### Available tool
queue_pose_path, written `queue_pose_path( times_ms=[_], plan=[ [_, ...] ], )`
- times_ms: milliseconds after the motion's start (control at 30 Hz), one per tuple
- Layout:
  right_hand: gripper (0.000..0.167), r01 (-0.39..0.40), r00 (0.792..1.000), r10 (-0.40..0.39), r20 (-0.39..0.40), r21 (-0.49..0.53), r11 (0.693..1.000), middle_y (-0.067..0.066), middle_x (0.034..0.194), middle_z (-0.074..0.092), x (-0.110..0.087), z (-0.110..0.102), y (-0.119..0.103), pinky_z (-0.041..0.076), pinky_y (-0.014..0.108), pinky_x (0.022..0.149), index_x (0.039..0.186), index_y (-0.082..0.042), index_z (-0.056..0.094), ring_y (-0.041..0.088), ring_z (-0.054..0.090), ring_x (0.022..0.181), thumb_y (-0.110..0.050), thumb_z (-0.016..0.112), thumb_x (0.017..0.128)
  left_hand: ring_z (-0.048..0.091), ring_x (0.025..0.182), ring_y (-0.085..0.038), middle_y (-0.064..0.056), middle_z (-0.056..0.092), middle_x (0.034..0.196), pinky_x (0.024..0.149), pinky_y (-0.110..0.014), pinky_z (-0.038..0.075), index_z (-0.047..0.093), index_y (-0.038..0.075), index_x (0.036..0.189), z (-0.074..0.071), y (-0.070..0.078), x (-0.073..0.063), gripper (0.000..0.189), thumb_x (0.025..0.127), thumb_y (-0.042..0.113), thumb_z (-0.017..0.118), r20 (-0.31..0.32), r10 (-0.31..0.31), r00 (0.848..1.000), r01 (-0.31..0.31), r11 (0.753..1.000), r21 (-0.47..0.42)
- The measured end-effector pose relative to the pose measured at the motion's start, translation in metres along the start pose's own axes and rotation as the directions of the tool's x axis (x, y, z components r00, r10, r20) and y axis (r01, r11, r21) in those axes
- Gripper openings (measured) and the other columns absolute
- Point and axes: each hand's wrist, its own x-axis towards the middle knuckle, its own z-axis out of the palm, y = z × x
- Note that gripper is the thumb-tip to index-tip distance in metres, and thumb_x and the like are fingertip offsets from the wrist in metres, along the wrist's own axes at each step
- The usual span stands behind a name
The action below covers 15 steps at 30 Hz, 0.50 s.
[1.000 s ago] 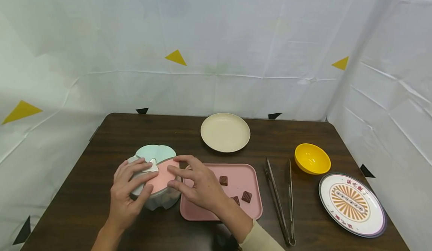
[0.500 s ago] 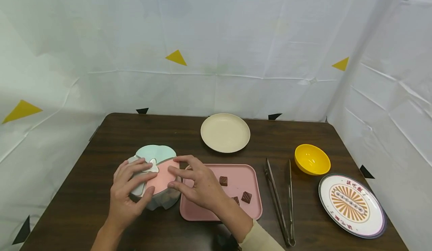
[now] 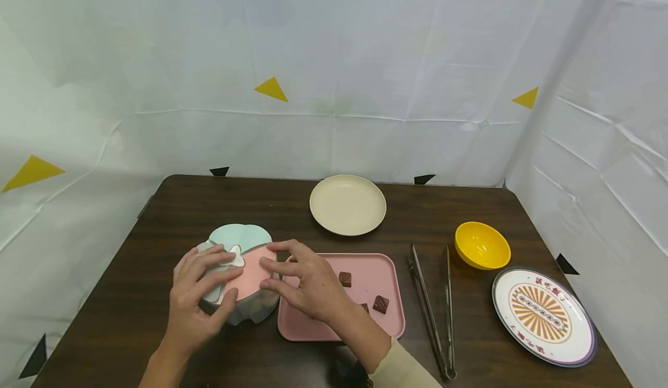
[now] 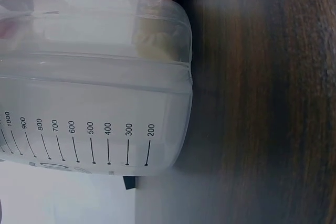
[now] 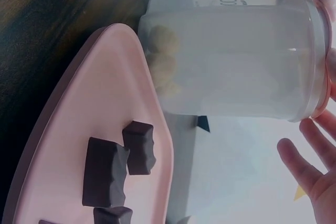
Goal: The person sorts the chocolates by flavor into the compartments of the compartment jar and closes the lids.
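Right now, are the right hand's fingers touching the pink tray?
Apart. The right wrist view shows pale background between the right fingers and the pink tray.

On the desk (image 3: 156, 249), the jar (image 3: 251, 278) (with pieces (image 5: 161, 66) inside) stands left of the tray (image 3: 376, 272), which carries chocolates (image 3: 381, 304). Behind lies the far plate (image 3: 348, 205); rightward, the tongs (image 3: 431, 318), then the bowl (image 3: 482, 246), the near plate (image 3: 544, 317) before it.
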Motion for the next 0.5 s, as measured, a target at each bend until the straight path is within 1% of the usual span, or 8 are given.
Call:
queue_pose_path(
  times_ms=[200,233,267,333,367,433,500],
  plan=[
    [0.04,0.013,1.0,-0.013,-0.005,-0.017,1.0,-0.001,0.132,0.057,0.0,-0.001,0.0,0.048,0.017,0.073,0.123,-0.016,0.07,0.011,0.062,0.095,-0.034,0.074,0.088,0.055,0.116,-0.037,-0.017,0.067,0.107,0.107,-0.057,0.02,0.076,0.009,0.094,0.0,0.002,0.001,0.022,0.085,0.027,0.068,-0.003,-0.003,1.0,0.003,1.0,0.005],
    [0.04,0.02,1.0,-0.02,-0.008,-0.027,0.999,-0.001,0.132,0.057,0.0,-0.001,-0.001,0.047,0.017,0.071,0.123,-0.016,0.07,0.01,0.062,0.092,-0.034,0.073,0.088,0.056,0.116,-0.037,-0.018,0.067,0.106,0.107,-0.057,0.02,0.076,0.008,0.094,0.001,0.002,0.001,0.022,0.085,0.027,0.068,-0.007,-0.002,1.0,0.002,1.0,0.004],
    [0.039,0.026,1.0,-0.026,-0.01,-0.04,0.999,0.0,0.133,0.057,0.0,-0.001,-0.001,0.047,0.017,0.07,0.123,-0.016,0.07,0.009,0.062,0.089,-0.034,0.073,0.089,0.056,0.116,-0.037,-0.018,0.067,0.106,0.107,-0.057,0.02,0.076,0.008,0.094,0.001,0.002,0.001,0.023,0.085,0.027,0.068,-0.01,-0.001,1.0,0.001,1.0,0.004],
    [0.039,0.041,0.999,-0.042,-0.008,-0.094,0.995,0.0,0.133,0.057,0.0,-0.001,-0.002,0.047,0.017,0.069,0.123,-0.016,0.07,0.008,0.062,0.089,-0.035,0.071,0.09,0.056,0.116,-0.037,-0.018,0.068,0.106,0.107,-0.056,0.02,0.075,0.007,0.094,0.001,0.001,0.001,0.023,0.085,0.027,0.068,-0.016,-0.002,1.0,0.002,1.0,0.003],
    [0.038,0.054,0.998,-0.056,-0.01,-0.13,0.99,0.0,0.133,0.057,0.0,-0.002,-0.004,0.048,0.017,0.069,0.122,-0.016,0.071,0.008,0.062,0.093,-0.035,0.071,0.09,0.056,0.116,-0.037,-0.018,0.068,0.106,0.108,-0.055,0.02,0.075,0.007,0.093,0.002,0.001,0.001,0.023,0.085,0.028,0.068,-0.017,-0.003,1.0,0.003,1.0,0.003],
    [0.032,0.105,0.994,-0.112,-0.022,-0.203,0.974,0.0,0.13,0.059,0.001,-0.002,-0.007,0.049,0.018,0.073,0.118,-0.016,0.073,0.009,0.061,0.1,-0.034,0.07,0.091,0.056,0.116,-0.037,-0.018,0.068,0.106,0.108,-0.055,0.02,0.075,0.007,0.094,0.002,0.001,0.001,0.024,0.086,0.028,0.068,-0.016,-0.005,1.0,0.005,1.0,0.005],
    [0.027,0.183,0.98,-0.197,-0.025,-0.262,0.948,0.001,0.127,0.06,0.002,-0.002,-0.011,0.049,0.02,0.083,0.113,-0.017,0.075,0.012,0.058,0.113,-0.03,0.071,0.09,0.056,0.117,-0.036,-0.018,0.067,0.107,0.108,-0.055,0.02,0.075,0.006,0.095,0.001,0.001,0.0,0.026,0.087,0.03,0.068,-0.007,-0.008,1.0,0.008,1.0,0.01]
  ],
)
